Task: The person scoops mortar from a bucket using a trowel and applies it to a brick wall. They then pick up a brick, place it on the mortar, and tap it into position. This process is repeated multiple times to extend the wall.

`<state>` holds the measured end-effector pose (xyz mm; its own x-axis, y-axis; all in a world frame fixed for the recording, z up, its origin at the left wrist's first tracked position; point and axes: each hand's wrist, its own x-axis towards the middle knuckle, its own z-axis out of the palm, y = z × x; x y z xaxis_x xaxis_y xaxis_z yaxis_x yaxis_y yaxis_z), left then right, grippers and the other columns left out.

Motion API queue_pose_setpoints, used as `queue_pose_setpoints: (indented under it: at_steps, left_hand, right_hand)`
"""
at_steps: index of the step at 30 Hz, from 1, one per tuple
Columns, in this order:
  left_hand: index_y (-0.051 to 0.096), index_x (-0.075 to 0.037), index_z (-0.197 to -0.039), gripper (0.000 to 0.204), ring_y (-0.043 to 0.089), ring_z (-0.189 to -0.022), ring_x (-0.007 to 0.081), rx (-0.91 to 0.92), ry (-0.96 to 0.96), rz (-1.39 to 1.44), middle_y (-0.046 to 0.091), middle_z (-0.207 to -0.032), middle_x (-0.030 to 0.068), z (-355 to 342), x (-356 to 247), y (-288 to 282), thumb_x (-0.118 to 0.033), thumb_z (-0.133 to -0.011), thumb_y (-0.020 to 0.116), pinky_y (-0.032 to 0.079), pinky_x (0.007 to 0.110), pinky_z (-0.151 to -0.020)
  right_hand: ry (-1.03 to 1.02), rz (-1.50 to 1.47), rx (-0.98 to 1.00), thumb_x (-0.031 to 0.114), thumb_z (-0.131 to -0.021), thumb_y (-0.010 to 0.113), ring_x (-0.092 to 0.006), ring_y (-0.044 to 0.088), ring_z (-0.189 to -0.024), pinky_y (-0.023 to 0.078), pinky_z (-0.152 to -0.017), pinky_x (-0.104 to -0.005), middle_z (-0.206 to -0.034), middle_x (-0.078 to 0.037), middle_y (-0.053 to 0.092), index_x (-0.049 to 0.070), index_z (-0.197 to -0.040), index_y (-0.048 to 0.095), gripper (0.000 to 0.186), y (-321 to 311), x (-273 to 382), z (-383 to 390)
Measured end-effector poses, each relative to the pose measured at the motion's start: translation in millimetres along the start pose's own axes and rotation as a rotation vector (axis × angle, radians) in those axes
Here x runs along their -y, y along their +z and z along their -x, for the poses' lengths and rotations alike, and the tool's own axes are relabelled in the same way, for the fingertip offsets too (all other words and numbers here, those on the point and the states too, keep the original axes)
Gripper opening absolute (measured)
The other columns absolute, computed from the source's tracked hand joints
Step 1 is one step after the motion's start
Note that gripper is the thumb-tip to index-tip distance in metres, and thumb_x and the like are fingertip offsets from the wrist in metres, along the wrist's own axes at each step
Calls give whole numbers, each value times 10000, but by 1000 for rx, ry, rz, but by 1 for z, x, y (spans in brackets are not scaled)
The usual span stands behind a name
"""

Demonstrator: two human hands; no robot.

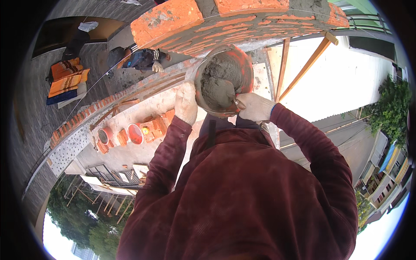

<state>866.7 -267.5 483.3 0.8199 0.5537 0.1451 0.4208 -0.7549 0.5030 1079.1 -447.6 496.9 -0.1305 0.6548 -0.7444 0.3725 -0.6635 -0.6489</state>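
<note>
My left hand [185,102], in a cream knit glove, grips the left side of a round orange bucket [247,73] coated in grey mortar. Wet mortar [214,73] fills much of it. My right hand [255,106], also gloved, is closed on the handle of a trowel [223,92], whose mortar-covered blade rests in the bucket. Just beyond the bucket is a curved course of red bricks [167,24] with grey mortar joints and a thin string across it.
A co-worker [134,58] crouches at upper left. Orange cloths [67,84] lie left. Below are buckets [135,133], brick stacks [154,128] and a curved low brick edge [73,121]. Wooden braces [303,65] and white sheeting [346,73] stand right, above a road [329,143].
</note>
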Motion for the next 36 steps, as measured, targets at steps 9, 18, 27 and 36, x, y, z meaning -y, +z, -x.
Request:
queue_pose_setpoints:
  at_steps: [9,18,27,36]
  left_hand:
    - [601,54,-1179,238,606,-1038,436,19,-315,240,625,-1080,258,35,40,-11,-32,-1013,454,491,495,-896]
    - [600,-20,-1308,439,604,-1228,204,-169,-905,1025,630,-1326,95,57,101,6,-364,-1156,373,524,389,-1016]
    - [407,-76,-1601,764,556,-1374,354,-423,-1229,989,456,-1611,147,95,162,1,-621,-1067,443,537,482,-1070]
    - [453,-52,-1567,780,570,-1364,373,-554,-1289,899,500,-1572,184,145,178,-44,-650,-1070,389,526,493,-1081]
  right_hand:
    - [-52,-114,104,123,-808,690,-145,541,-526,459,-464,-322,-706,-38,539,42,-873,538,183,-14,30,12]
    - [38,-547,-187,111,-866,684,-87,559,-513,452,-438,-271,-680,-13,558,45,-926,573,142,-9,54,98]
    - [-199,-1013,-776,151,-913,711,-148,576,-467,488,-433,-301,-661,-56,594,-40,-1041,570,270,-53,64,170]
    - [-922,-1679,-874,144,-963,653,-134,528,-561,489,-507,-304,-748,6,547,69,-970,554,125,-224,-10,103]
